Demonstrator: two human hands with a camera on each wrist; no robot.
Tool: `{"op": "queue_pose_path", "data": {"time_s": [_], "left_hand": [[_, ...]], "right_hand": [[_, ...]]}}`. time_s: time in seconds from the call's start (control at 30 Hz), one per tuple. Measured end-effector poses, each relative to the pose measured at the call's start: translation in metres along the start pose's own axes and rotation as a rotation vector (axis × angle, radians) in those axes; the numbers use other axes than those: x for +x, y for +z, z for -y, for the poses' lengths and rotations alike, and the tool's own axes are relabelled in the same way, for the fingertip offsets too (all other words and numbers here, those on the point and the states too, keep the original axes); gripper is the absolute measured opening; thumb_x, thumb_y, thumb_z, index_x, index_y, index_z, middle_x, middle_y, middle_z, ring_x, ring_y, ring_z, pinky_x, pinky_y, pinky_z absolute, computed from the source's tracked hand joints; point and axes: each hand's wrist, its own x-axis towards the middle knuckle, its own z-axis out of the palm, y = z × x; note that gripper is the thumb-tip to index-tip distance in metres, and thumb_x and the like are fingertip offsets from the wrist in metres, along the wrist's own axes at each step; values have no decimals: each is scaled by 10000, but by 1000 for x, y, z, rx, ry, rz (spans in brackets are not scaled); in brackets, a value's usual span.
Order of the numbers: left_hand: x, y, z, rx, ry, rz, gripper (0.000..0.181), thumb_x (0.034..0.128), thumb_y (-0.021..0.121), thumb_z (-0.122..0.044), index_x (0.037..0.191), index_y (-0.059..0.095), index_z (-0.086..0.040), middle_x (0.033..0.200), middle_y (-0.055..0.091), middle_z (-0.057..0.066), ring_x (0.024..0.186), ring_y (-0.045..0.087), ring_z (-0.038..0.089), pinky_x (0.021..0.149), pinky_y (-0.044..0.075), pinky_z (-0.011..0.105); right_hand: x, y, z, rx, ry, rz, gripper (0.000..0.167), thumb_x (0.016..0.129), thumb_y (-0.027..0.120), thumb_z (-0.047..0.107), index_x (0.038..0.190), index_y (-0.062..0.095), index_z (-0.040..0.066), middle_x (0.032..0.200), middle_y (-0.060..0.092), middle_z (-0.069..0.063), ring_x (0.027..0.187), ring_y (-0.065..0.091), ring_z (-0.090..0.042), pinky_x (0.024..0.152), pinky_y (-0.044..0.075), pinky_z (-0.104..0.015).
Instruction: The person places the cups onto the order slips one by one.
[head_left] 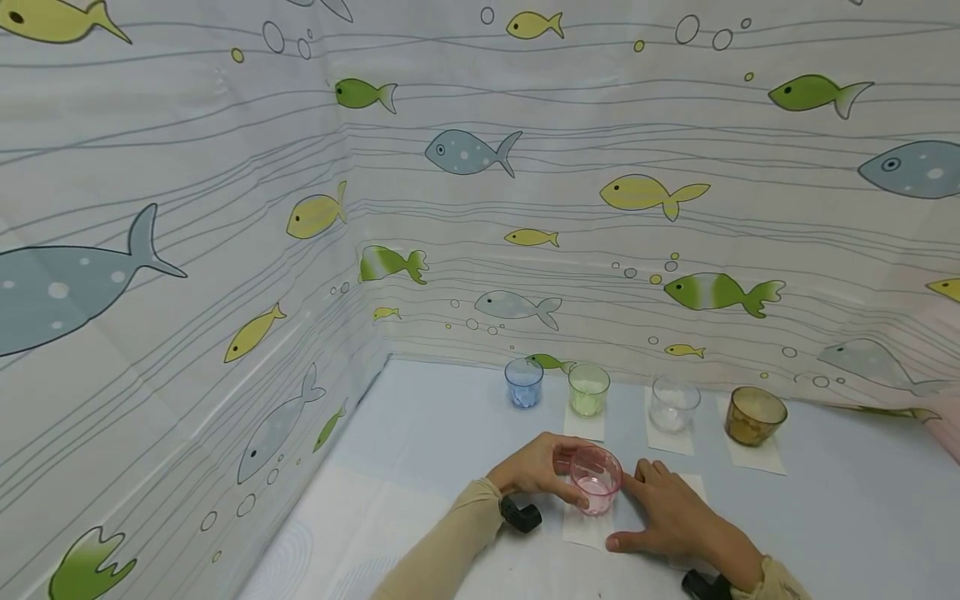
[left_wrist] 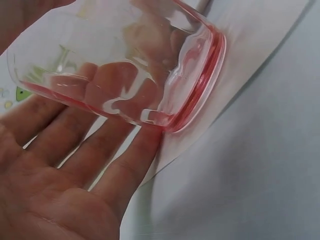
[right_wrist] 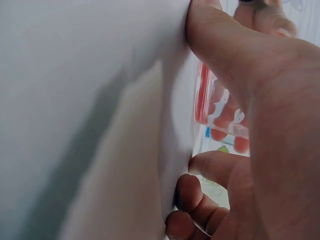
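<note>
My left hand (head_left: 536,468) grips a pink clear glass (head_left: 596,481), thumb on the near side and fingers round the far side. In the left wrist view the base of the glass (left_wrist: 197,82) is at a white paper slip (left_wrist: 240,55); whether it touches is hard to tell. To the right of the glass, my right hand (head_left: 671,517) rests its fingertips on the table, thumb and index spread apart and the other fingers bent. It holds nothing visible. A second paper slip (head_left: 693,482) lies partly beneath this hand.
Along the back stand a blue glass (head_left: 523,385), a green glass (head_left: 588,392), a colourless glass (head_left: 674,405) and a brown glass (head_left: 754,417). Paper slips lie under or by the last three. A fish-print curtain (head_left: 465,217) rises behind the table (head_left: 435,408) and along its left.
</note>
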Motion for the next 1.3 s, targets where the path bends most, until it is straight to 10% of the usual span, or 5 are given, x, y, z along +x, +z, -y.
{"op": "queue_pose_path", "data": {"time_s": [0.6,0.83,0.97,1.3], "left_hand": [[2,-5,-9,108,25,48,893,792,898,39,1573,482,-78,1525,611,84,1339,607,56,1151,460,206],[-5,-25,-13,49,98,11,845,845,847,55,1582,440,-14,1492,620,220,1378,627,286,1194,475,323],[-13,-46,-15,-37,156,-156,635,909,778,45,1496,534,27,1392,665,283,1275,680,403,1093,573,380],[-19,-77,-12,-9,281,-868,325,921,818,-45,1208,710,62,1143,735,273,1032,724,203,846,644,282]], "right_hand": [[-2,-1,-4,-24,-5,-6,1044,722,713,887,1405,666,99,964,453,62,876,386,-122,697,362,-290],[-4,-8,-9,47,-24,-19,1070,744,749,827,1511,589,98,969,467,54,856,387,-97,684,370,-250],[-8,-22,-20,108,12,-21,1151,716,805,776,1598,483,110,1003,479,30,878,377,-104,700,371,-240],[-37,-43,-59,125,125,4,1220,648,892,713,1615,453,113,1038,525,-11,904,395,-145,679,380,-237]]}}
